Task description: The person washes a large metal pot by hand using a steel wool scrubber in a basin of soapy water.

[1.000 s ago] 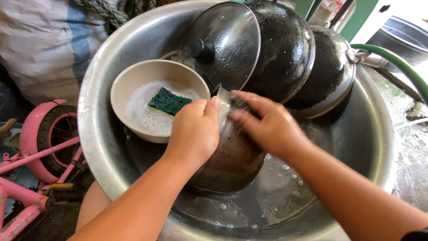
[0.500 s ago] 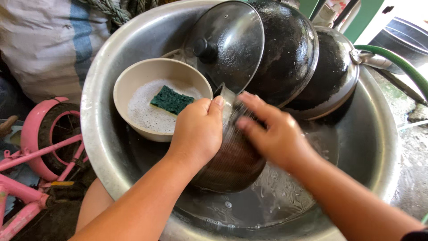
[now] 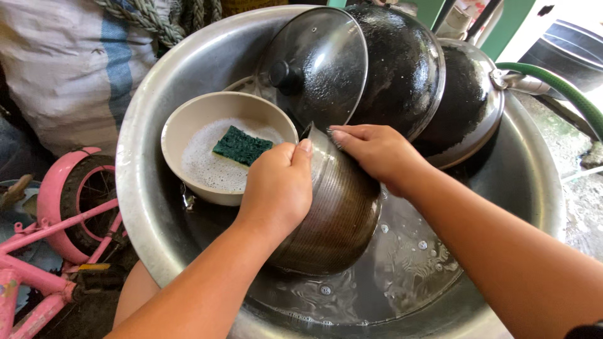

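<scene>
A pink child's bicycle (image 3: 56, 220) stands at far left, below a white sack with a blue stripe (image 3: 69, 63). Inside the large steel basin (image 3: 135, 150), a beige bowl (image 3: 182, 122) holds suds and a green scouring pad (image 3: 242, 145). The left hand (image 3: 276, 188) grips the rim of the dark ribbed pot (image 3: 336, 216). The pot lies tilted, mouth facing up and away, base toward the water. The right hand (image 3: 377, 154) closes over the rim's far side. Behind lean a glass lid (image 3: 317, 66) and blackened pans (image 3: 402, 69); a green hose (image 3: 565, 94) runs at right.

Two bare forearms and hands (image 3: 276, 188), no rings or wristwear, short unpainted fingernails.
</scene>
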